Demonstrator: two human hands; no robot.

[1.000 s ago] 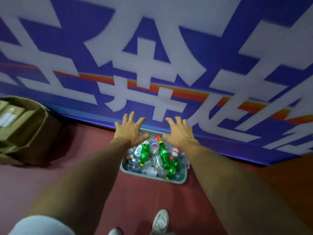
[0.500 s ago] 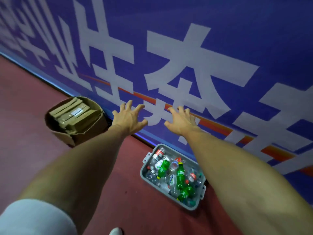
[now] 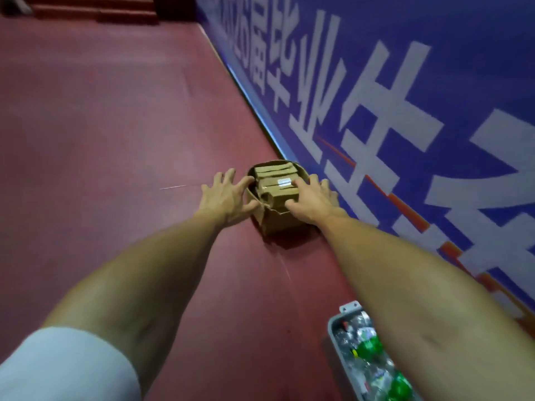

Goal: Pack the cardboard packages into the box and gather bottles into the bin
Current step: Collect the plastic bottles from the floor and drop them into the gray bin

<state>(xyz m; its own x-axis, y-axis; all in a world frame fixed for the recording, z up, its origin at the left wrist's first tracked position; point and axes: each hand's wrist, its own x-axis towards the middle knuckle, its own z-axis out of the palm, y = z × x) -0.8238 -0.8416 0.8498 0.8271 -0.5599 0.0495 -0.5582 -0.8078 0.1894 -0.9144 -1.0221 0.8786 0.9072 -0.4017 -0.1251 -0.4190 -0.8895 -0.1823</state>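
Note:
A brown cardboard box [image 3: 279, 222] stands on the red floor against the blue wall, filled with several flat cardboard packages [image 3: 275, 176]. My left hand [image 3: 224, 195] is spread in front of the box's left side, fingers straight. My right hand [image 3: 314, 198] is spread in front of the box's right side and covers part of its rim. Whether either hand touches the box I cannot tell. A grey plastic bin [image 3: 333, 332] with several clear and green bottles [image 3: 369, 347] sits at the lower right, partly hidden by my right forearm.
The blue wall banner [image 3: 405, 111] with white characters runs diagonally along the right. Red floor [image 3: 101, 111] stretches to the left and far back. Dark steps [image 3: 95, 8] lie at the top left.
The view has swung left, from the bottle bin to the cardboard box. Both spread hands have moved from over the bin to either side of the box. The bin now lies at lower right.

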